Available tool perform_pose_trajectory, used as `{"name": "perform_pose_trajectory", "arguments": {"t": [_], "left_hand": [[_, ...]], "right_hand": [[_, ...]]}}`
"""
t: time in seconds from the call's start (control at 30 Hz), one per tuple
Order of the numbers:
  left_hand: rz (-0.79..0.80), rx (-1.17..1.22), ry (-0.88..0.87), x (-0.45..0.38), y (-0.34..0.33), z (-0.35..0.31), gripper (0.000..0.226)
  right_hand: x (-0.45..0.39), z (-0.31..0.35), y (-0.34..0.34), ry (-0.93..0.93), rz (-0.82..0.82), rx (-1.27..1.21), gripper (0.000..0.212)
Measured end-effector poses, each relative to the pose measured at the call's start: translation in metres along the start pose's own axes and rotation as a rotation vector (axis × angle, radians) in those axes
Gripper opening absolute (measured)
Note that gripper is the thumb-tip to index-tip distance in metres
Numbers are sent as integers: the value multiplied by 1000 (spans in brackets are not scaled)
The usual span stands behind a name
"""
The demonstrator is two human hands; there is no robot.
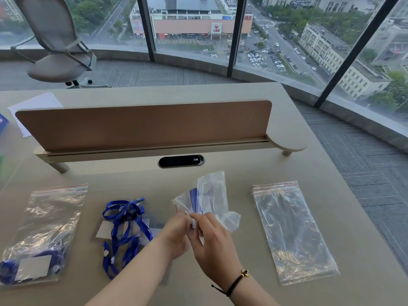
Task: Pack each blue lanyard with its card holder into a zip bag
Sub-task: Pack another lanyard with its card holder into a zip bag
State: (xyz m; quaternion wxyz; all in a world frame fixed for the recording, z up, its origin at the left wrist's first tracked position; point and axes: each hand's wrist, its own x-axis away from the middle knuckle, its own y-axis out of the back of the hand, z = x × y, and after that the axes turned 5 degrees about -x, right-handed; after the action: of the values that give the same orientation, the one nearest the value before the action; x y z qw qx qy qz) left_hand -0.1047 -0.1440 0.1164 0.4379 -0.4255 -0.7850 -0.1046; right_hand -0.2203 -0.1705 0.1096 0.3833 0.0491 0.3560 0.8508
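Both hands meet above the middle of the surface [220,168]. The left hand [176,234] and the right hand [212,241] each have a closed grip on one crumpled zip bag [212,195], lifted off the surface, with a blue lanyard [194,199] partly inside it. To the left lie loose lanyards [123,226] and a packed bag [44,235]; to the right, a stack of empty bags [291,233]. Behind stand a low divider panel [143,124], a grey chair [57,40] and tall windows [194,25].
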Motion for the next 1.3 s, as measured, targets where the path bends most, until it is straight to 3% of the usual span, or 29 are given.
{"name": "perform_pose_trajectory", "arguments": {"t": [0.13,0.3,0.37,0.47,0.6,0.7,0.8,0.9,1.0,1.07,1.17,1.3], "left_hand": [[-132,-193,-3,-4,-14,8,38],[-19,-345,-94,-1,-3,1,13],[-18,-505,-133,1,5,-7,31],[-97,-803,-207,11,10,-20,32],[-177,-1147,-298,20,31,-30,50],[-284,-1351,-414,31,39,-33,52],[-395,-1496,-702,46,36,-29,51],[-436,-1588,-959,51,40,-19,58],[-470,-1636,-990,53,45,-14,32],[-504,-1546,-1012,53,49,-14,15],[-526,-1433,-1034,59,55,-20,8],[-469,-1323,-1107,69,66,-37,3]], "right_hand": [[3,2,-4,-61,-34,-16,30],[0,-6,-2,-163,-156,-67,27],[-2,-12,2,-215,-179,-80,25],[-7,-20,8,-285,-226,-87,22],[-13,-22,16,-351,-227,-136,18],[-17,-18,18,-374,-242,-172,13],[-23,-9,19,-438,-252,-292,13],[-29,-1,21,-536,-268,-425,15],[-34,6,25,-611,-285,-575,17],[-36,10,30,-614,-285,-602,23],[-37,12,38,-571,-248,-553,37],[-43,12,54,-436,-151,-312,55]]}}
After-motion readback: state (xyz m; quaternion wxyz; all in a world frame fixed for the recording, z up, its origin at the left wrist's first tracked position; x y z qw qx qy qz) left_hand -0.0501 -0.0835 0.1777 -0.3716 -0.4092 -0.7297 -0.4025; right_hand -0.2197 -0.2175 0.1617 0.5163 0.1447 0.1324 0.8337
